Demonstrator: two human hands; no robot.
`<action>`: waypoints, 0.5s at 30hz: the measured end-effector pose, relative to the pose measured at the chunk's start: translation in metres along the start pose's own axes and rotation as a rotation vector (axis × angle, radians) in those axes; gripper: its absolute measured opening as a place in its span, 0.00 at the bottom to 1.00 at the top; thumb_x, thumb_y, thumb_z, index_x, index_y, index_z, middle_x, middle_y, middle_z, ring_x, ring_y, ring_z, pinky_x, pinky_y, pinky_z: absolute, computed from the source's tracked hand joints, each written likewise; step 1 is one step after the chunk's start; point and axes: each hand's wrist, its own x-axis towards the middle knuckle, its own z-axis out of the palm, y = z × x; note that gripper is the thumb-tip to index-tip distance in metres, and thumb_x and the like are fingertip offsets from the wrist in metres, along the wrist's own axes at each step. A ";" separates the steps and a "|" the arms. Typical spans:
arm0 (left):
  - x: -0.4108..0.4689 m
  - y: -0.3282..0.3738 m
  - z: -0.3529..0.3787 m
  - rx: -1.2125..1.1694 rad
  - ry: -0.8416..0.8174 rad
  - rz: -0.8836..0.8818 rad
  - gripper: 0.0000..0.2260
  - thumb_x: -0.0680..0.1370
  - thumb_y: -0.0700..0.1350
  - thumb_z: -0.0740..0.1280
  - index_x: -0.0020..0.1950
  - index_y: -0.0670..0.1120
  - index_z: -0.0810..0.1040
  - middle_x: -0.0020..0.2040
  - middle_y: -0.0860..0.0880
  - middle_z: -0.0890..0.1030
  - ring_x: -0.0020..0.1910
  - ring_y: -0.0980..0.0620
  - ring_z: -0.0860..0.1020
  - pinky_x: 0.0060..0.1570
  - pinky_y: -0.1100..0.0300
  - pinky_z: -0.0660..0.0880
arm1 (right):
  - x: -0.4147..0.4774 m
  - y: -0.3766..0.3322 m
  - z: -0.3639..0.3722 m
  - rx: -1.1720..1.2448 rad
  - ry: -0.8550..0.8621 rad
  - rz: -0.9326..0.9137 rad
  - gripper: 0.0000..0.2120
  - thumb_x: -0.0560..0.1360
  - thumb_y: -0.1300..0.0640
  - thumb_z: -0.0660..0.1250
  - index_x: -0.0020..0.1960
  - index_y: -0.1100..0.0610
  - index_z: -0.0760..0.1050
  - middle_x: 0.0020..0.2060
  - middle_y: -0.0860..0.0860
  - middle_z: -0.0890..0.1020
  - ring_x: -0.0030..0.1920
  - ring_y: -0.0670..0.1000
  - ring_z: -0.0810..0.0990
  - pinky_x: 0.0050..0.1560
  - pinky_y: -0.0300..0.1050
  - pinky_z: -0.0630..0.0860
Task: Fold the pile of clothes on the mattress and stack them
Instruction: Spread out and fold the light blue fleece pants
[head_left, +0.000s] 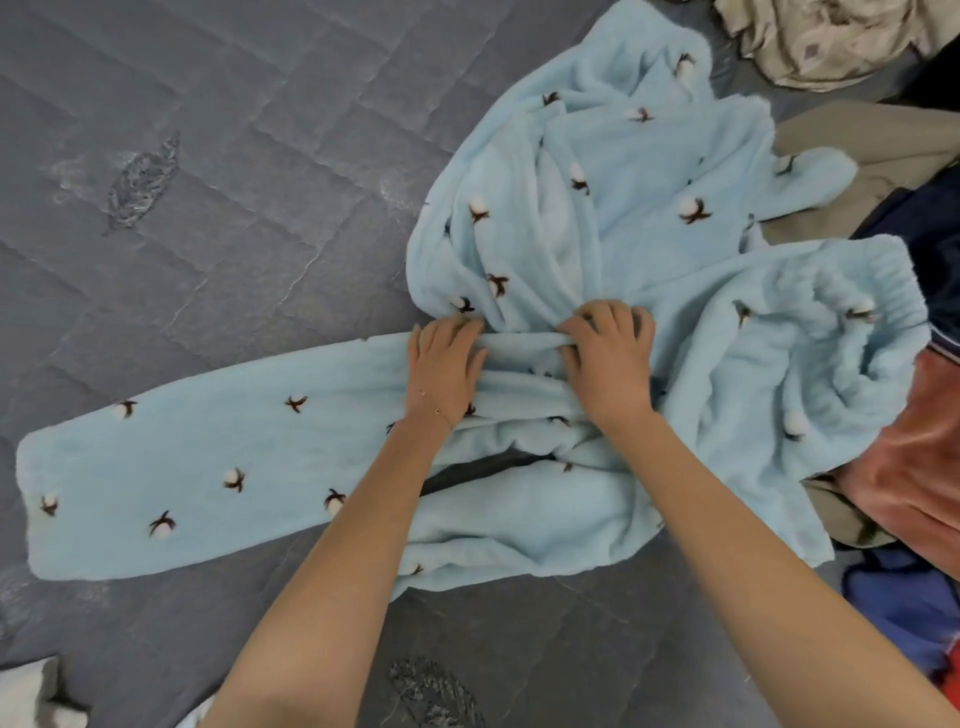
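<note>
Light blue fleece pyjama trousers (208, 467) with a cotton-flower print lie across the grey quilted mattress (208, 156). One leg stretches flat to the left; the other is bunched up toward the top, and the elastic waistband (841, 270) is on the right. My left hand (444, 366) grips a ridge of the fabric where the two legs meet. My right hand (608, 358) grips the same ridge just to the right, fingers curled over it.
A pile of clothes runs down the right edge: a beige patterned piece (810, 41), a tan garment (857, 140), dark navy cloth (930, 228), a rust-red garment (914, 467) and a blue one (904, 597). A white and grey item (36, 696) sits at the bottom left.
</note>
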 end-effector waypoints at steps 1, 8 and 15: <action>0.005 0.002 0.003 0.010 0.063 0.019 0.18 0.77 0.50 0.56 0.57 0.42 0.79 0.53 0.42 0.79 0.53 0.39 0.76 0.60 0.38 0.70 | 0.004 0.001 -0.004 0.033 0.006 0.005 0.03 0.70 0.60 0.68 0.43 0.57 0.79 0.41 0.53 0.79 0.45 0.58 0.77 0.56 0.52 0.60; 0.032 0.029 -0.025 -0.151 0.420 -0.051 0.06 0.78 0.38 0.62 0.46 0.41 0.78 0.34 0.51 0.72 0.32 0.50 0.71 0.37 0.55 0.68 | 0.058 -0.003 -0.028 0.118 0.205 -0.027 0.03 0.73 0.56 0.68 0.44 0.54 0.80 0.36 0.51 0.78 0.37 0.56 0.75 0.44 0.47 0.59; 0.008 0.019 -0.007 -0.016 0.328 0.014 0.14 0.78 0.41 0.62 0.63 0.41 0.75 0.60 0.40 0.76 0.59 0.43 0.72 0.60 0.52 0.68 | 0.035 -0.003 -0.016 0.181 0.099 -0.045 0.15 0.70 0.59 0.64 0.56 0.56 0.78 0.56 0.58 0.78 0.60 0.58 0.68 0.64 0.56 0.63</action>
